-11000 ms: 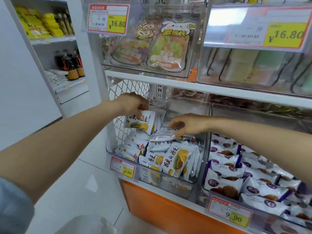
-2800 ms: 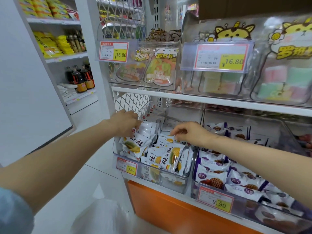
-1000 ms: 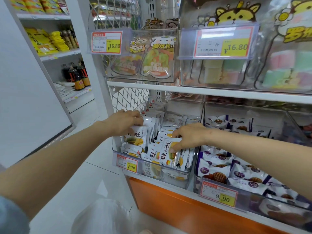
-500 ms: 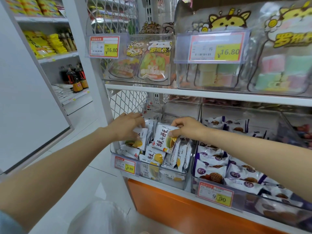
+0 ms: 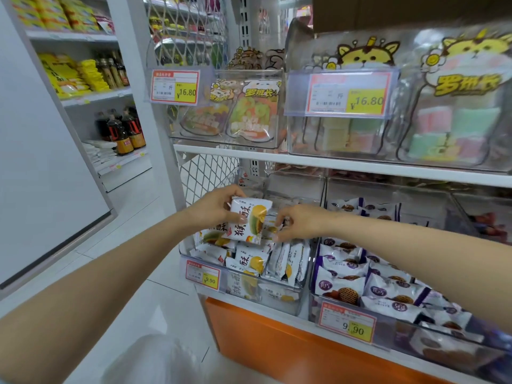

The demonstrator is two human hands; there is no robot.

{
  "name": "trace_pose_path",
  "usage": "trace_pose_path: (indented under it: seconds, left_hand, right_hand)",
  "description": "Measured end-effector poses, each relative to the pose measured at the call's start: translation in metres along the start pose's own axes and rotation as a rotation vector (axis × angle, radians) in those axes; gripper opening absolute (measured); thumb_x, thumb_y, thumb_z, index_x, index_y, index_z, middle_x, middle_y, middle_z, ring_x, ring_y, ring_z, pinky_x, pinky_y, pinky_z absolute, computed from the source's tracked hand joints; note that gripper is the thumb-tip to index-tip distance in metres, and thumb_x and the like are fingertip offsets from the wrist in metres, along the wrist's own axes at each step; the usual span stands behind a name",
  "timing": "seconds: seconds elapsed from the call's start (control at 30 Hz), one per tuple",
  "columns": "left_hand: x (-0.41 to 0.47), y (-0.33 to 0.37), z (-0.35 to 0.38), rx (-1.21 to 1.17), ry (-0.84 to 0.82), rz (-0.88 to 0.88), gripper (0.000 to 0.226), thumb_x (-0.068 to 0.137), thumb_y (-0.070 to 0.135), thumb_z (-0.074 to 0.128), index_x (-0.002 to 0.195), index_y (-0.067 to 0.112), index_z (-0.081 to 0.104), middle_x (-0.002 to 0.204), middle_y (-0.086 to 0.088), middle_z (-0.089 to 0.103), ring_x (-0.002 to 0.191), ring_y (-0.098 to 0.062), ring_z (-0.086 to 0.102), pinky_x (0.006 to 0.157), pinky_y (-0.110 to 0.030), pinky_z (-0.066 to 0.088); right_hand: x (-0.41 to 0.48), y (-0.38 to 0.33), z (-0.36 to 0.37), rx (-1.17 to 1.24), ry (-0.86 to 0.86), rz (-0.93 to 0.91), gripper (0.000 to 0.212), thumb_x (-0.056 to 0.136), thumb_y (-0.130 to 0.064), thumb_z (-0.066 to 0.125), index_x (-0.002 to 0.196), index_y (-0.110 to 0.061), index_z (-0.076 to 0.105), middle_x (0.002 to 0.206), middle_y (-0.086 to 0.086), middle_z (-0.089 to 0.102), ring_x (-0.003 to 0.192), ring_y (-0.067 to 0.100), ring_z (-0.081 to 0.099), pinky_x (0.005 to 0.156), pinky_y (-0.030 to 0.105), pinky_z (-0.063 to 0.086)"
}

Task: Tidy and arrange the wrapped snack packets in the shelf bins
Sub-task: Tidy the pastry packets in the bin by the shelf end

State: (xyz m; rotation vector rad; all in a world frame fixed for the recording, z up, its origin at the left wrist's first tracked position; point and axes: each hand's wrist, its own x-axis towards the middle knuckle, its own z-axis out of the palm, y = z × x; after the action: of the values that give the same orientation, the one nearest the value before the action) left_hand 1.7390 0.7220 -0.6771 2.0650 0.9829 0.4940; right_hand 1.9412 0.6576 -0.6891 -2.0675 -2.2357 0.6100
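The fingers (image 5: 235, 193) of the left hand (image 5: 213, 209) are curled round the left edge of a white packet (image 5: 250, 220), holding it upright and a little tilted above the heap. The right hand (image 5: 303, 223) is just beside it. Its fingers (image 5: 280, 217) and thumb are narrowed in a pinch on a second packet (image 5: 273, 230), which stands behind the first one's right edge.

Under both hands, more white packets (image 5: 250, 263) lie loosely piled in a clear bin (image 5: 277, 299) at the left end of the lower shelf. A price tag (image 5: 203, 275) is fixed to the bin's front.

The next bin (image 5: 314, 273) to the right holds purple-trimmed packets (image 5: 342, 289). Below both bins runs an orange panel (image 5: 277, 345). On the upper shelf (image 5: 304, 159) stand clear bins of sweet bags (image 5: 250, 115).
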Motion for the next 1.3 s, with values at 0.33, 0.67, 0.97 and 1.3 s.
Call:
trace_pose_path:
  seconds: [0.33,0.67,0.97,1.3]
  left_hand:
    - [-0.006,-0.016,-0.001,-0.121,0.457,-0.111,0.026,0.080,0.011,0.072,0.085,0.022,0.049,0.097,-0.013,0.066,0.083,-0.031,0.063,0.074,-0.043,0.052]
    - [-0.009,-0.024,0.035,-0.198,0.721,-0.180,0.025,0.080,0.020,0.073,0.092,0.009,0.054,0.083,-0.008,0.060,0.076,-0.026,0.056,0.071,-0.042,0.051]
    - [-0.011,-0.028,0.028,-0.205,0.727,-0.171,0.023,0.081,0.021,0.071,0.091,0.010,0.054,0.087,-0.006,0.060,0.081,-0.025,0.057,0.074,-0.038,0.049]
    - [-0.003,-0.023,0.030,-0.243,0.701,-0.157,0.020,0.081,0.021,0.071,0.093,0.015,0.055,0.088,-0.001,0.061,0.079,-0.019,0.057,0.066,-0.031,0.048]
  right_hand:
    - [0.012,-0.003,-0.016,0.072,0.094,0.106,0.025,0.087,-0.009,0.061,0.112,-0.010,0.062,0.102,-0.001,0.059,0.086,0.014,0.054,0.064,0.021,0.043]
    - [0.054,0.060,-0.042,0.075,0.391,0.147,0.035,0.079,0.004,0.062,0.107,-0.015,0.059,0.101,0.002,0.053,0.087,0.017,0.049,0.065,0.024,0.034]
    - [0.098,0.046,-0.015,-0.303,0.176,-0.005,0.043,0.086,-0.019,0.059,0.128,-0.018,0.052,0.122,0.008,0.058,0.112,0.024,0.051,0.078,0.025,0.038]
    - [0.117,0.037,-0.015,-0.227,0.134,0.089,0.076,0.079,-0.032,0.071,0.142,-0.017,0.032,0.123,0.003,0.056,0.100,0.020,0.053,0.074,0.025,0.038]
